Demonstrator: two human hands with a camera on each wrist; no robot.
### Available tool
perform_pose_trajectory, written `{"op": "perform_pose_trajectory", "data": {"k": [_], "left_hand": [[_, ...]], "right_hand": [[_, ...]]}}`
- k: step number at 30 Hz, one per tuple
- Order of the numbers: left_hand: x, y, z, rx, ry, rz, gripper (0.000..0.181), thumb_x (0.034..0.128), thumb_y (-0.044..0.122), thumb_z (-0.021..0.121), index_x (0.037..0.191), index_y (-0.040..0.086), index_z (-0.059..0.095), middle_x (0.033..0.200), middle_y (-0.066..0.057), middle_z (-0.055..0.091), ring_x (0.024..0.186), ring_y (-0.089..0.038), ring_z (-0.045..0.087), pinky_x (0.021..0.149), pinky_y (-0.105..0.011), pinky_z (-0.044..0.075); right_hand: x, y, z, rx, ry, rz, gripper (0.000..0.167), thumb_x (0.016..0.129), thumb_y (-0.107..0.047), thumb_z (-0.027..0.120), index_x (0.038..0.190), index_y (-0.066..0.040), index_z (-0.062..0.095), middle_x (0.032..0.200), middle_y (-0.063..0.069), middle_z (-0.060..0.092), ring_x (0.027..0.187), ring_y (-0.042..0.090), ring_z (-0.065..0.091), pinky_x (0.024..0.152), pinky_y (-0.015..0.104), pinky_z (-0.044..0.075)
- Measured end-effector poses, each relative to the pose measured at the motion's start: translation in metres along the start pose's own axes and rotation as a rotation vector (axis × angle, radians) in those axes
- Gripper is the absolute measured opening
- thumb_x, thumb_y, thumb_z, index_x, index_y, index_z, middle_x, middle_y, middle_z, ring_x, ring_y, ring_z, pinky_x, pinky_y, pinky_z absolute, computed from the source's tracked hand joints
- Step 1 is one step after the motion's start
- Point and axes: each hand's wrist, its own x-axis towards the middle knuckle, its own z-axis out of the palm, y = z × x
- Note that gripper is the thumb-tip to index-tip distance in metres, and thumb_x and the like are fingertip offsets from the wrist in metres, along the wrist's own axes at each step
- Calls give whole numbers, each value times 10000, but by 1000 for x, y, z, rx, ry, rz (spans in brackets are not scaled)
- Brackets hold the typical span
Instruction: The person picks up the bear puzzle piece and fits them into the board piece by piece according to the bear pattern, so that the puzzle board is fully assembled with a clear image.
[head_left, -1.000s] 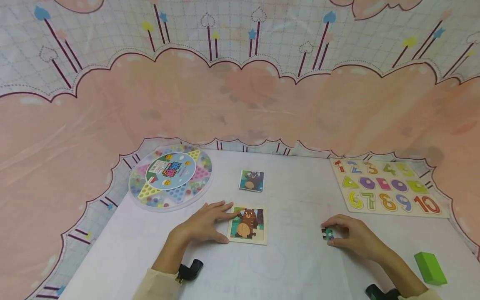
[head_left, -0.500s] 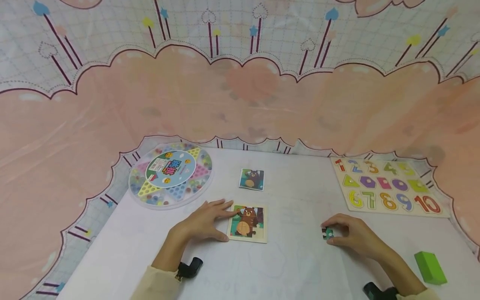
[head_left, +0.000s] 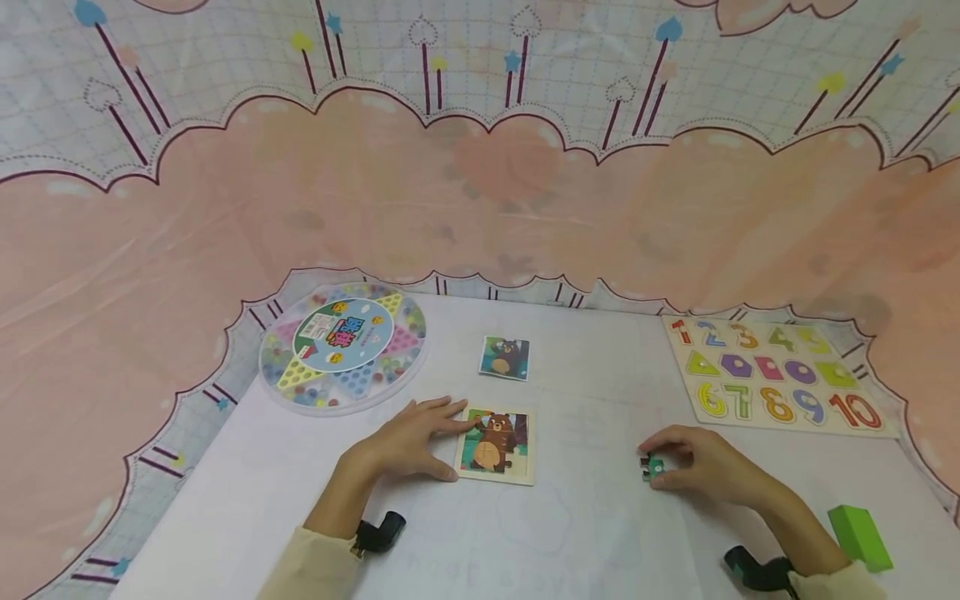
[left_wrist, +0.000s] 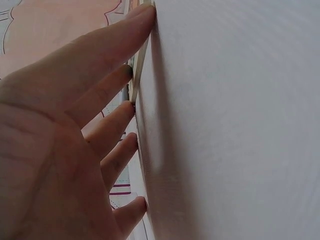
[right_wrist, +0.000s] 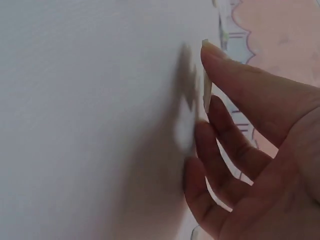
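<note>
Near the middle of the table in the head view lies a small wooden bear jigsaw puzzle (head_left: pixel 489 457). Its lower right corner shows bare wood. My left hand (head_left: pixel 412 442) rests at its left edge, fingers spread, with the thumb by the near corner and the index fingertip on the picture. To the right, my right hand (head_left: pixel 708 467) pinches a small green and dark jigsaw piece (head_left: pixel 654 467) between thumb and finger. In the right wrist view this piece (right_wrist: pixel 207 92) appears edge-on, just above the white surface. A bear picture card (head_left: pixel 505 358) lies beyond the puzzle.
A round Chinese checkers set (head_left: pixel 341 350) with marbles lies at the back left. At the back right is a number and shape board (head_left: pixel 776 377). A green block (head_left: pixel 860 537) sits beside the right forearm. Patterned cloth (head_left: pixel 450 208) hangs behind the white table (head_left: pixel 585 542).
The right hand has shifted very slightly left with the jigsaw piece, which has turned a little. The left hand stays at the puzzle. The head view has tilted slightly.
</note>
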Motion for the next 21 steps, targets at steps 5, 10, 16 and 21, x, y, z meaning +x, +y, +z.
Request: {"op": "perform_pose_trajectory", "data": {"k": [5,10,16,21], "left_hand": [[0,1,-1,-10,0,-3,752,765,307,879,1449,194,587,1659,-44,385,1598,-349,216,1289,-671,50],[1,1,-1,-14,-1,-4,749,767,298,878,1448,184,588,1659,-48,384,1599,-347,215,1291,-666,48],[1,0,0,-13,0,-6,747,764,301,879,1444,184,593,1659,-47,385,1598,-347,218,1292,-665,53],[1,-2,1,-17,4,-4,746,762,309,881,1442,192,595,1659,-43,385,1600,-345,215,1293,-663,49]], "right_hand": [[9,-15,0,115,-41,-44,403,846,-284,828,1198,-123,715,1188,71,737,953,-18,638,829,168,577],[20,-32,6,188,-44,-64,408,857,-223,817,1214,-62,701,1190,123,738,957,12,695,826,145,590],[37,-52,18,206,-44,-110,300,869,-174,804,1143,-73,736,1185,136,748,998,50,723,871,215,622],[51,-66,31,200,-43,-140,239,871,-162,801,1096,-89,768,1211,141,740,1051,106,724,895,278,630]]}}
